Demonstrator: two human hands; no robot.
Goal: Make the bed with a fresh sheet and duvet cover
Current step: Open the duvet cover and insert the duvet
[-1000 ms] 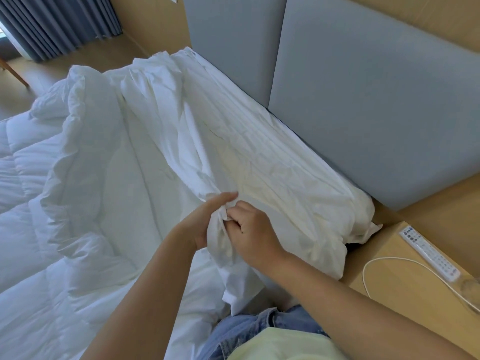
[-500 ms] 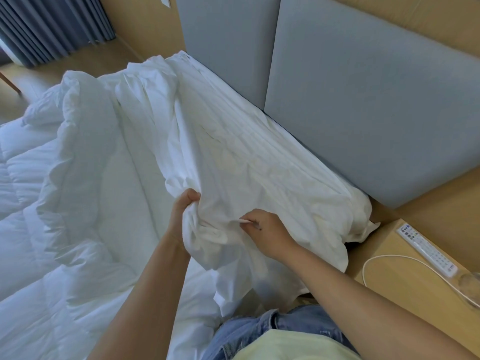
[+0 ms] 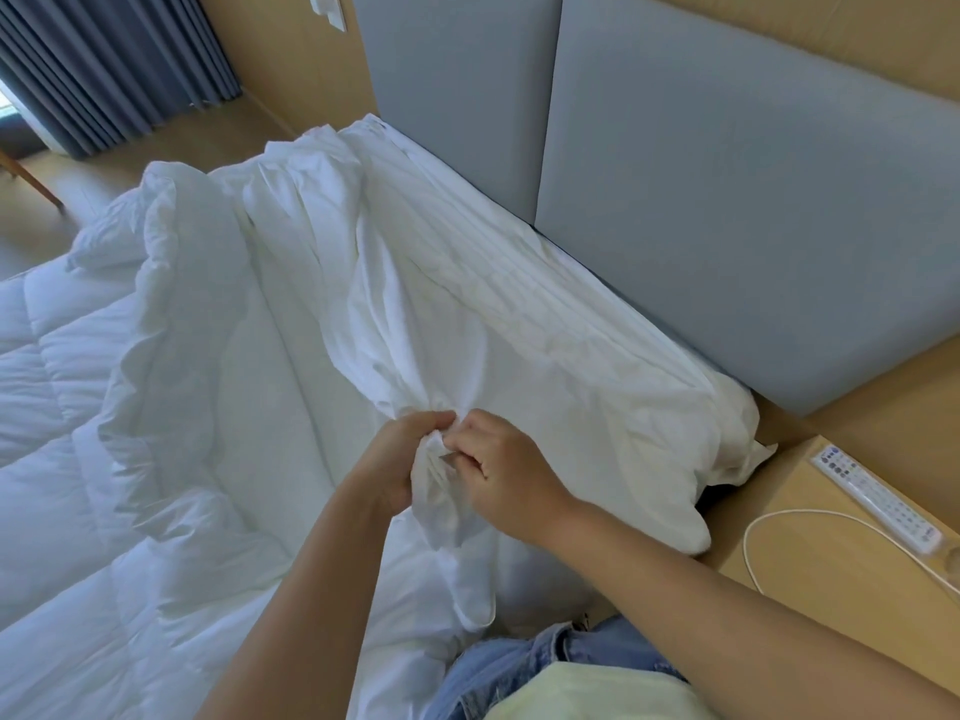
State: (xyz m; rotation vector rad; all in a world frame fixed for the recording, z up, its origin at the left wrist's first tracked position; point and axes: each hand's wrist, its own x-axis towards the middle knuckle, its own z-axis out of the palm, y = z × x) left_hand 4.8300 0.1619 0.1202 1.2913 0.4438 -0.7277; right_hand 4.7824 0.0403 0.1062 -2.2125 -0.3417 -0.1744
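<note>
— So where's the duvet cover (image 3: pixel 467 330)?
— Bunched against the grey headboard (image 3: pixel 727 226), beside the quilted duvet (image 3: pixel 78 381).
— And the grip?
— Left hand (image 3: pixel 400 459) and right hand (image 3: pixel 504 475) both pinch one gathered fold, fingers (image 3: pixel 475 426) curled round it.

Your two bare forearms reach forward from the lower edge and converge near the middle of the view. Your left hand (image 3: pixel 397 462) and right hand (image 3: pixel 509 478) meet almost knuckle to knuckle, fingers curled, each pinching the same gathered bunch of white fabric (image 3: pixel 434 478) held between them.
</note>
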